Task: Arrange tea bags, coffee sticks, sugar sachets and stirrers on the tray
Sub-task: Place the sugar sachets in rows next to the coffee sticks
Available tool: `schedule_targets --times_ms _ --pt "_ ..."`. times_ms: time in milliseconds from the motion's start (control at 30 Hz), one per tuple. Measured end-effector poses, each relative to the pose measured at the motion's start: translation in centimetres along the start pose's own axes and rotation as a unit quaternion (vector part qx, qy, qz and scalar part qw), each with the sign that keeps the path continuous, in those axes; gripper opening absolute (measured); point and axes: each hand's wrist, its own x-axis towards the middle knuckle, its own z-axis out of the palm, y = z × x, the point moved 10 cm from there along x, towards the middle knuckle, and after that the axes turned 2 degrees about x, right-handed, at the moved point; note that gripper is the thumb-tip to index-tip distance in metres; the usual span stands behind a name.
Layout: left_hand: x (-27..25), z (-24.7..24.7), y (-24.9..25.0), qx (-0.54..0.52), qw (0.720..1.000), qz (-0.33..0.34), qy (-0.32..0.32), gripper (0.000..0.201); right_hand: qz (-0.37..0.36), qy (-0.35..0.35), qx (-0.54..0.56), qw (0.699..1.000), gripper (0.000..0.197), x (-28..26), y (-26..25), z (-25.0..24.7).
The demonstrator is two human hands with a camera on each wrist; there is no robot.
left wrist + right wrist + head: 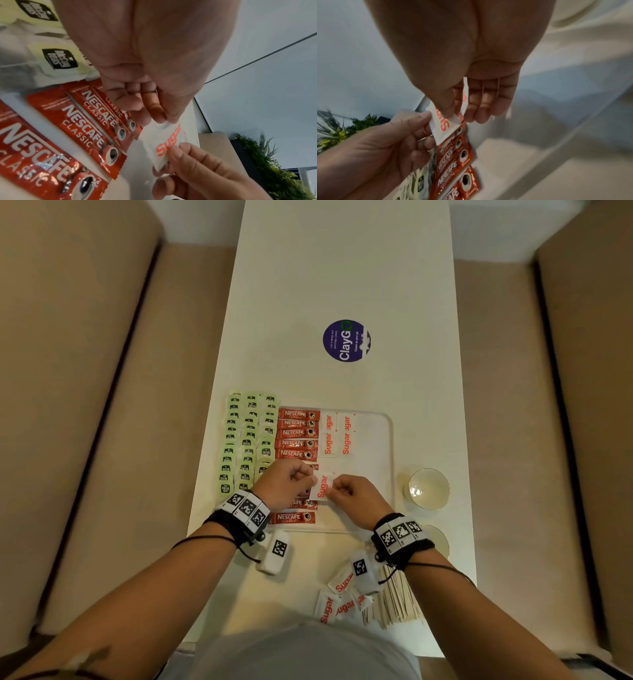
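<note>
Both hands hold white sugar sachets (322,487) just above the white tray (387,446). My left hand (291,479) pinches the far end of one sachet (169,142) between thumb and forefinger. My right hand (346,491) pinches its near end and keeps a second sachet (465,94) between its fingers. Red Nescafe coffee sticks (298,434) lie in a column on the tray, green tea bags (246,440) in rows to their left. Two pairs of sugar sachets (337,434) lie right of the sticks. Loose sachets (337,601) and wooden stirrers (397,597) lie near the table's front edge.
A small glass bowl (429,488) stands right of the tray, with a second one (438,539) partly hidden behind my right wrist. A purple round sticker (346,340) marks the table's middle. Beige benches (85,405) flank the long white table (342,268).
</note>
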Motion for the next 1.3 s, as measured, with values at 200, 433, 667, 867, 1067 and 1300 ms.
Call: schedule_targets --times_ms 200,433,667,867,1067,1300 --pt "0.3 -0.2 -0.2 -0.005 1.0 -0.017 0.015 0.003 0.032 0.066 -0.036 0.997 0.028 1.3 0.4 -2.4" --pt "-0.4 0.7 -1.2 0.034 0.999 -0.022 -0.004 0.003 0.047 0.073 -0.116 0.989 0.025 4.1 -0.5 -3.2" --pt "-1.3 1.0 -2.7 0.012 0.999 -0.039 -0.007 0.004 0.071 0.102 -0.151 0.981 0.03 4.5 -0.8 -3.3" --pt "-1.5 1.2 -2.7 0.023 0.999 -0.032 -0.005 0.004 0.084 0.108 -0.156 0.978 0.032 4.6 -0.7 -3.3" --pt "-1.6 1.7 -2.7 0.04 0.999 -0.019 -0.013 0.007 0.093 0.107 -0.187 0.972 0.035 4.4 -0.9 -3.1" --pt "-1.9 2.5 -2.8 0.068 0.997 0.003 -0.022 0.003 0.056 0.096 -0.217 0.97 0.038 1.9 -3.1 -3.6"
